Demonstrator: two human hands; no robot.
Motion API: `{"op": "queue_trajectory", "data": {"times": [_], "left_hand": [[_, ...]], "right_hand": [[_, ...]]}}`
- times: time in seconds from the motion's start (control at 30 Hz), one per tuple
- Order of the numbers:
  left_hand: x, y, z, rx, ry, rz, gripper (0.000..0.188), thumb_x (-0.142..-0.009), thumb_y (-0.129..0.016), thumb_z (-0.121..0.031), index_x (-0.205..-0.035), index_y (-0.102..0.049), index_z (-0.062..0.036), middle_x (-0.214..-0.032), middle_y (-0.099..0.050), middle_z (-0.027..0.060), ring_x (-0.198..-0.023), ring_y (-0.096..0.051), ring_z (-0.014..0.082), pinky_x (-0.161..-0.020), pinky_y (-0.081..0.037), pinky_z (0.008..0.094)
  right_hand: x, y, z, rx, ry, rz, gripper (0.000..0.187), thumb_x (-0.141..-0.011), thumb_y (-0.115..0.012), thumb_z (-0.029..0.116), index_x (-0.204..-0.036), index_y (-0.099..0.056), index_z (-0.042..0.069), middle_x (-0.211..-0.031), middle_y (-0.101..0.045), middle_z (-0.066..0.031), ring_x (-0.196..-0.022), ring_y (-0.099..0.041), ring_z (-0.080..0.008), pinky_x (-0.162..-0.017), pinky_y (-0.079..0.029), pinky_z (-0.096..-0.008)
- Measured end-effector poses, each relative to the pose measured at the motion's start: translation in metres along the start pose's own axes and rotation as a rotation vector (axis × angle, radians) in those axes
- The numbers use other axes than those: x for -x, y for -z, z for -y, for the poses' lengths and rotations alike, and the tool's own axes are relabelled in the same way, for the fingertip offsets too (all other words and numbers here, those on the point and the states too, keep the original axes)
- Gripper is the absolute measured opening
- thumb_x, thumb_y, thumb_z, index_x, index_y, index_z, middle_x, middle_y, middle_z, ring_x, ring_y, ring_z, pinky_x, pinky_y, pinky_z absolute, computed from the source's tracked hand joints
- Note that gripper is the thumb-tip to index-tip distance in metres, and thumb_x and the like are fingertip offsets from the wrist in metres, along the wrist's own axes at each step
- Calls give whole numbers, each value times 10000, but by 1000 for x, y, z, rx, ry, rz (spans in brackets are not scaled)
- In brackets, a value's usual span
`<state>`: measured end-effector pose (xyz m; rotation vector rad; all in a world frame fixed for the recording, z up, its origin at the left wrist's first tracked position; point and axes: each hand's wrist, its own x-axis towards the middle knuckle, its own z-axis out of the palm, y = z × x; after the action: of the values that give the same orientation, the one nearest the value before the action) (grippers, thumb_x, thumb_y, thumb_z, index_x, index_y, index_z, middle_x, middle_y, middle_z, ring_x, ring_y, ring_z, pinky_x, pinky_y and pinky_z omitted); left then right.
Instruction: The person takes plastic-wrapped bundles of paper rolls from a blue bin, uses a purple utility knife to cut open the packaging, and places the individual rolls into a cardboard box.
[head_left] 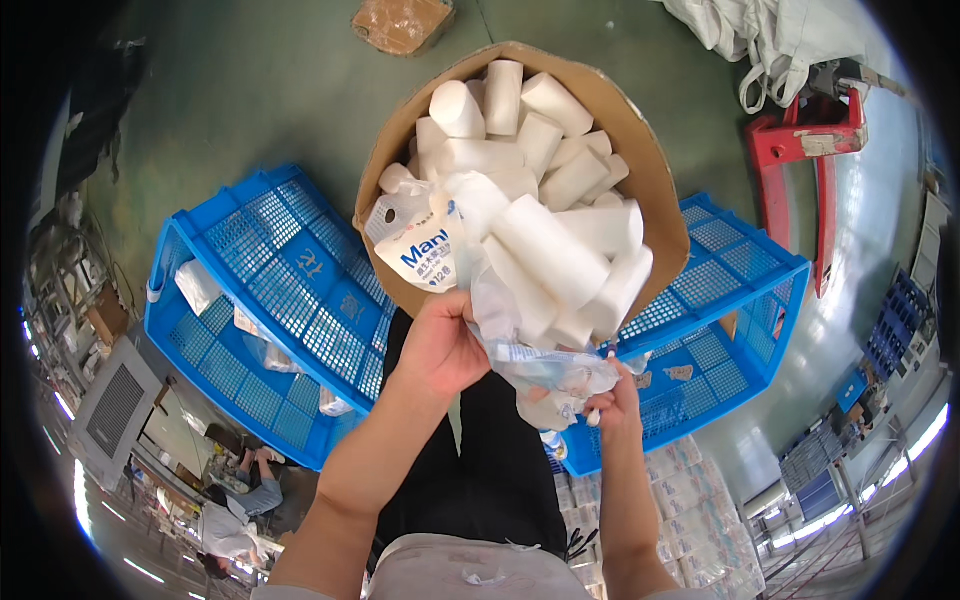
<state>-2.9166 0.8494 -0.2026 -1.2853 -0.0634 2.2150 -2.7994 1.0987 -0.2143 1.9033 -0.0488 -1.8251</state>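
Left hand (440,345) clamped on the upper edge of a clear plastic bag (520,330), fingers curled into the film. Right hand (612,405) pinched shut on the lower, crumpled end of the same bag, fingertips buried in the wrap. Bag stretched between both hands, just in front of the torso, partly filled with white paper rolls (555,255) pointing up and away. Printed white-and-blue panel of the bag turned toward the left. Directly beyond, touching the bag's rolls: round cardboard drum (655,170), heaped with more loose white rolls. Flanked by two blue mesh crates (270,300) on the green floor, left one holding a few scraps of plastic. Stacked wrapped packs (690,500) below right. Red pallet jack (810,150) farther off, upper right.
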Motion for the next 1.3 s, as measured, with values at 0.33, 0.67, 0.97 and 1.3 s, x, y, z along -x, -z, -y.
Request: {"op": "queue_trajectory", "data": {"times": [0.33, 0.67, 0.97, 1.3], "left_hand": [[86, -23, 44, -265, -104, -227, 443, -746, -484, 27, -1185, -453, -23, -1035, -576, 104, -899, -593, 210, -781, -494, 339], [110, 65, 55, -560, 186, -187, 258, -799, -518, -21, -1052, -553, 14, -997, -605, 79, -900, -588, 176, -826, -454, 303], [148, 144, -42, -734, -369, -324, 127, -864, -494, -103, -946, -554, -27, -788, -591, 41, -740, -562, 109, -679, -444, 231], [183, 311, -171, -639, -785, -600, 164, -821, -568, -128, -940, -572, -15, -784, -599, 69, -731, -578, 150, -668, -460, 261]], "right_hand": [[43, 41, -31, 361, 103, 37, 448, -742, -455, 65, -1182, -469, -23, -646, -541, -22, -372, -376, -53, -311, -279, -174], [110, 116, -18, 603, 405, -267, 337, -763, -471, 130, -1062, -559, 3, -568, -511, -8, -332, -365, -60, -275, -278, -200], [193, 315, -21, 488, 537, -937, 466, -816, -459, 585, -1002, -510, 160, -473, -329, 9, -377, -313, -115, -342, -258, -268], [170, 201, -23, 919, 346, -1197, 513, -816, -424, 613, -1053, -529, 171, -462, -280, 37, -380, -281, -109, -364, -222, -263]]}}
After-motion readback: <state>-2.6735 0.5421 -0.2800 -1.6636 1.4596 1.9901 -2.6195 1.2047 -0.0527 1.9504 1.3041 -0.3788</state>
